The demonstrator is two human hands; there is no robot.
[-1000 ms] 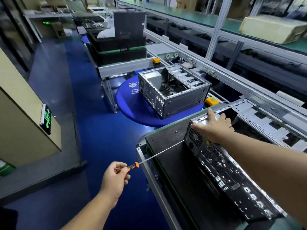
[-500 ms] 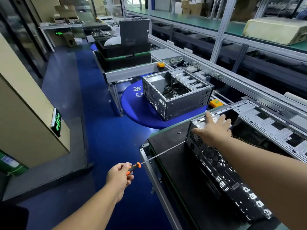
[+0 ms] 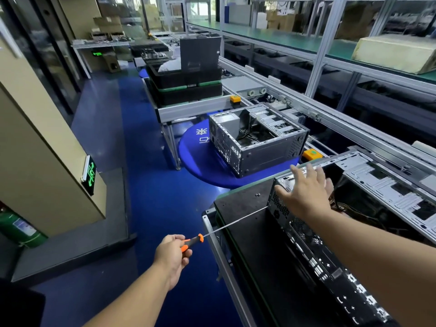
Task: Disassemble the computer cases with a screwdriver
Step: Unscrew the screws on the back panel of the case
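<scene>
A black computer case lies on its side on the dark workbench, its perforated rear panel facing me. My right hand lies flat with straight fingers on the case's top rear corner. My left hand grips the orange and black handle of a long screwdriver. Its thin shaft runs up and right, and the tip meets the rear panel's left edge. A second, opened grey case stands on a round blue platform further along.
Two small screws lie on the bench near the case. A conveyor rail with orange buttons runs along the right. Stacked black trays sit on the far bench. A beige cabinet and green cylinder stand left of the blue aisle.
My right hand's fingers have straightened and spread over the case's corner. The view has shifted slightly; the screwdriver stays against the rear panel.
</scene>
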